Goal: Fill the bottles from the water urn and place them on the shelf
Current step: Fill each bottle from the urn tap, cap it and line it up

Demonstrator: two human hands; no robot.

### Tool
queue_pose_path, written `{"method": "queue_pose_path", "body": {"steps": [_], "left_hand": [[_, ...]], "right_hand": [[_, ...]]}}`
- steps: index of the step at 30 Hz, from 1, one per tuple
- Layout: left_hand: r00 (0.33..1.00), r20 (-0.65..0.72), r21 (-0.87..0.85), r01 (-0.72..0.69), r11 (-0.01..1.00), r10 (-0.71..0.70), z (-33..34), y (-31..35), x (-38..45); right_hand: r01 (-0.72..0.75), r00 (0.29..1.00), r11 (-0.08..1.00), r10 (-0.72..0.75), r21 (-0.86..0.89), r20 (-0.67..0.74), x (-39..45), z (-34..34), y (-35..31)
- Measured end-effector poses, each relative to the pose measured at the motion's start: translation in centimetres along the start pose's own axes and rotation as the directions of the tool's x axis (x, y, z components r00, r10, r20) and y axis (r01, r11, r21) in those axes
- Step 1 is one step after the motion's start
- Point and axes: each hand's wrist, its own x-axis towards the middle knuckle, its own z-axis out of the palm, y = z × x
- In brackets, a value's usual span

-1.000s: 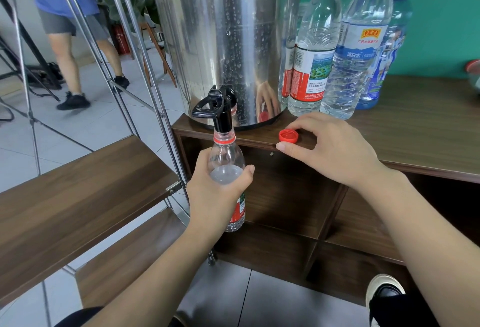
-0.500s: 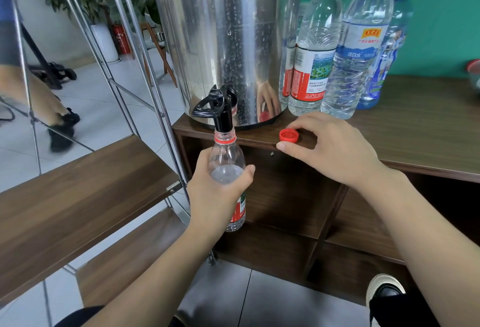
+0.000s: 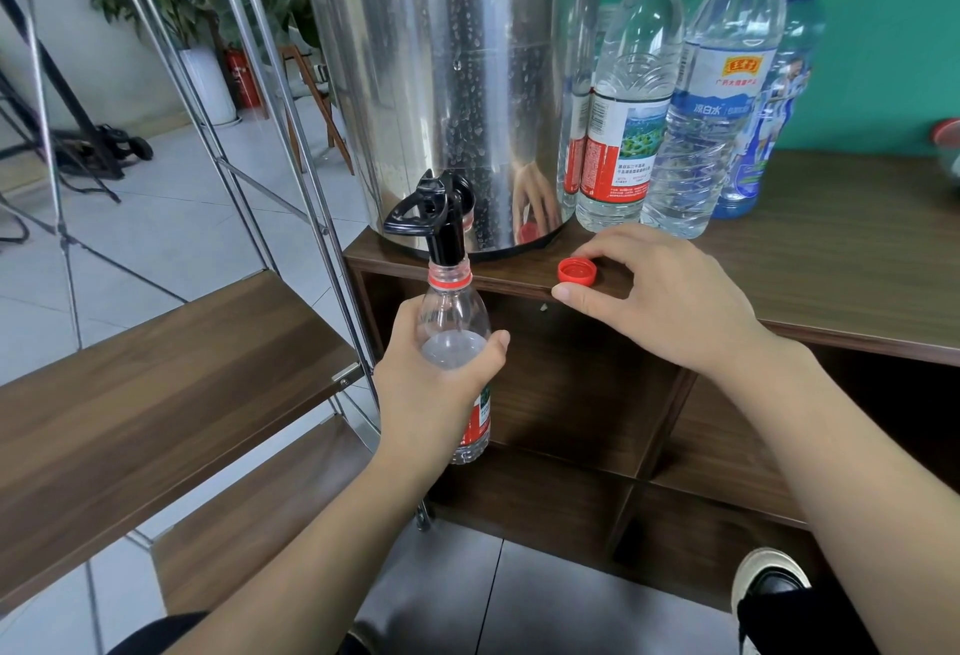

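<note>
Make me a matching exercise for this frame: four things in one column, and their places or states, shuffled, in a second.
Things:
1. open bottle
2. loose red cap
3. blue-capped bottle
4. wooden shelf

Places or states:
A. on the cabinet top by the right hand
B. gripped by the left hand under the urn's black tap
C. left of the cabinet, bare on top
D. at the right end of the bottle row, against the green wall

Pairs: 1-B, 2-A, 3-D, 4-C
</note>
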Motion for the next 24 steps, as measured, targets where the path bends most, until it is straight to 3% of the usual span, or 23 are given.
{"method": "queue_pose_path", "body": {"steps": [24], "left_hand": [[1.0, 0.015, -0.004, 0.011, 1.0, -0.011, 0.07, 0.23, -0.27]], "right_hand": [[-0.001, 1.0, 1.0, 0.001, -0.014, -0.001, 0.04, 0.15, 0.09]]}}
